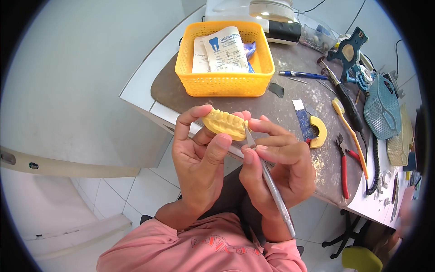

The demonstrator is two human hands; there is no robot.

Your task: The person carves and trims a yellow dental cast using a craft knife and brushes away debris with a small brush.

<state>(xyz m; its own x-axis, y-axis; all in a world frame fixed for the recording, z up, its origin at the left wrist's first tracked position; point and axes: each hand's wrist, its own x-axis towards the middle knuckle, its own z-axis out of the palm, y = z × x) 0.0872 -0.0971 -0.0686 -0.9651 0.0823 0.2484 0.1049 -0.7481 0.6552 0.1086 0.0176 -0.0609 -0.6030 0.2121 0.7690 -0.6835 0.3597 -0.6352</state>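
A yellow dental cast (225, 124) with a row of teeth is held up in front of the bench edge. My left hand (197, 165) grips its left end between fingers and thumb. In my right hand (285, 165) is a metal carving knife (275, 195), held like a pen, its handle slanting down to the right. The blade tip meets the right end of the cast near the last teeth. Fingertips of my right hand also rest by that end of the cast. Part of the cast's back side is hidden from view.
Behind the cast stands a yellow basket (224, 86) with papers. To the right lie a yellow horseshoe-shaped piece (318, 132), red-handled pliers (345, 170), a toothbrush (351, 129), a handpiece (346, 99) with coiled cord and a blue pen (303, 75). A lamp (272, 10) hangs above.
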